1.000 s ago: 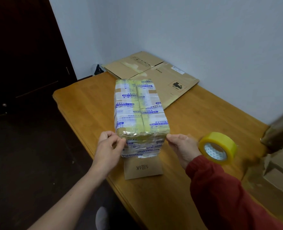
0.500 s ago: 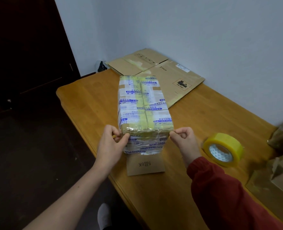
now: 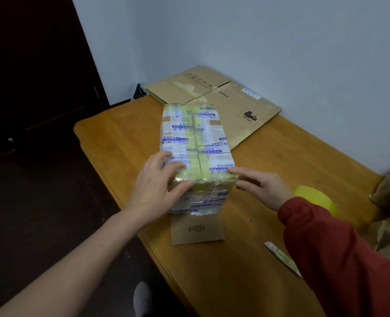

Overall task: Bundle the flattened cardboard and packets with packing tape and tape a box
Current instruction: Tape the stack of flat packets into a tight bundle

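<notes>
Pale wall (image 3: 281,42) is closing off the far side, with a dark door (image 3: 40,76) standing to the left. The wooden counter (image 3: 212,282) is stretching from you toward that wall. Flattened cardboard (image 3: 242,106) is lying at the counter's far corner against the wall.

The taped bundle (image 3: 196,143) is sitting toward the counter's left edge. Its far end is overlapping the flattened cardboard, and its long axis is running straight away from you. You are bracketing its near end. Your left hand (image 3: 155,188) is lying spread over the near left corner, its fingers straight on top and its thumb pressing the front face, curling round nothing. Your right hand (image 3: 262,188) is touching the near right corner with extended fingers, also gripping nothing.

The yellow tape roll (image 3: 313,197) is lying just beyond your right wrist toward the counter's right edge, half hidden by the red sleeve (image 3: 349,259). Your right hand is the nearer one for fetching it. A wrap across the bundle's short width is probably coming next.

A cardboard flap (image 3: 197,232) is poking out from under the bundle toward you. A thin pale strip (image 3: 278,253) is lying near the sleeve, and I cannot tell what it is.
</notes>
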